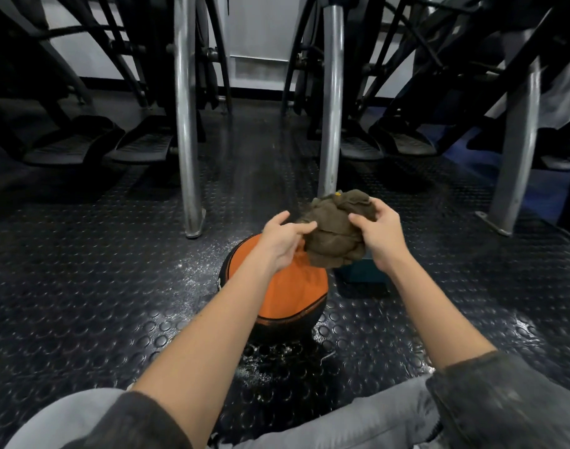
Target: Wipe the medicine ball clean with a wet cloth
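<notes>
Above the medicine ball (290, 293), my left hand (278, 241) and right hand (382, 233) pinch the cloth (333, 233), bunching it; next, I'd press it down.

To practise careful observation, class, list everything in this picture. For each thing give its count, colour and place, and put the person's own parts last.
medicine ball: one, orange and black, on the floor at centre
cloth: one, brown, bunched, held above the ball
box: one, teal, on the floor right of the ball, partly hidden
floor: one, black, studded, with wet patches near the ball
metal posts: three, silver, standing on the floor behind the ball
pedals: at least four, black, on the machines at the back
left hand: one, holds the cloth's left edge
right hand: one, grips the cloth's right side
sleeves: two, dark grey, at the bottom
</notes>
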Tool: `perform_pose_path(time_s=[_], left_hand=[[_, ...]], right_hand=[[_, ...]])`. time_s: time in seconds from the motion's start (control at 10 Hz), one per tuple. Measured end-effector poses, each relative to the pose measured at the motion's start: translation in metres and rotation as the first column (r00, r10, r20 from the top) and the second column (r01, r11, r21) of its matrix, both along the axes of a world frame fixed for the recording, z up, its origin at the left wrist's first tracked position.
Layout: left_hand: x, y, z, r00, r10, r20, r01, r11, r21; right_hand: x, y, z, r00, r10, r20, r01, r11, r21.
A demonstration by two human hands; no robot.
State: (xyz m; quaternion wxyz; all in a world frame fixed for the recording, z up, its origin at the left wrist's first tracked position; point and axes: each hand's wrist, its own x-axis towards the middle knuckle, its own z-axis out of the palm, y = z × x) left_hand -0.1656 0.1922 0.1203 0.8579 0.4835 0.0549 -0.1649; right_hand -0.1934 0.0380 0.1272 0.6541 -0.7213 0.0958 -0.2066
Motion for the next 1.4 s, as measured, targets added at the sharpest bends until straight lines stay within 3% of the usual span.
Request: perform_pose_path(time_s=[0.1, 0.2, 0.3, 0.4, 0.5, 0.6, 0.7, 0.8, 0.9, 1.0, 1.1, 1.2, 1.3, 1.4], left_hand=[[0.004, -0.026, 0.003, 0.986, -0.164, 0.039, 0.151, 0.96, 0.238], [0.009, -0.051, -0.005, 0.973, -0.208, 0.097, 0.15, 0.896, 0.417], [0.018, -0.078, -0.022, 0.948, -0.276, 0.156, 0.141, 0.809, 0.571], [0.035, -0.102, -0.04, 0.918, -0.355, 0.174, 0.129, 0.686, 0.716], [0.06, -0.123, -0.05, 0.858, -0.449, 0.251, 0.028, 0.528, 0.849], [0.085, -0.142, -0.052, 0.794, -0.493, 0.355, -0.117, 0.45, 0.886], [0.116, -0.163, -0.056, 0.778, -0.434, 0.454, -0.22, 0.489, 0.844], [0.146, -0.175, -0.066, 0.811, -0.48, 0.336, -0.101, 0.45, 0.887], [0.161, -0.178, -0.082, 0.759, -0.651, 0.008, 0.137, 0.173, 0.975], [0.161, -0.176, -0.092, 0.698, -0.714, -0.064, 0.124, 0.032, 0.992], [0.155, -0.173, -0.097, 0.629, -0.766, -0.133, 0.103, -0.087, 0.991], [0.149, -0.17, -0.1, 0.505, -0.804, -0.316, 0.079, -0.321, 0.944], [0.141, -0.169, -0.103, 0.493, -0.752, -0.438, 0.0, -0.503, 0.864], [0.134, -0.169, -0.099, 0.496, -0.767, -0.406, -0.136, -0.53, 0.837]], right_hand=[[0.008, -0.026, -0.011, 0.995, -0.079, -0.057, 0.08, 0.996, 0.024], [0.015, -0.051, -0.029, 0.981, -0.108, -0.16, 0.121, 0.99, 0.071], [0.016, -0.073, -0.042, 0.957, -0.057, -0.284, 0.058, 0.998, -0.004], [0.016, -0.091, -0.05, 0.93, 0.04, -0.367, -0.113, 0.977, -0.182], [0.033, -0.111, -0.057, 0.929, 0.022, -0.369, -0.145, 0.94, -0.309], [0.066, -0.128, -0.065, 0.942, -0.093, -0.322, -0.068, 0.888, -0.454], [0.104, -0.146, -0.073, 0.96, -0.195, -0.201, 0.065, 0.851, -0.521], [0.133, -0.161, -0.09, 0.933, -0.162, -0.321, -0.042, 0.837, -0.545], [0.142, -0.169, -0.117, 0.839, -0.193, -0.509, -0.168, 0.798, -0.579], [0.134, -0.158, -0.133, 0.854, -0.179, -0.488, -0.179, 0.781, -0.598], [0.124, -0.137, -0.143, 0.815, -0.173, -0.552, -0.31, 0.675, -0.67], [0.111, -0.116, -0.147, 0.739, -0.209, -0.641, -0.461, 0.537, -0.706], [0.102, -0.109, -0.152, 0.711, -0.172, -0.681, -0.571, 0.425, -0.703], [0.097, -0.111, -0.148, 0.734, -0.121, -0.669, -0.567, 0.434, -0.7]])
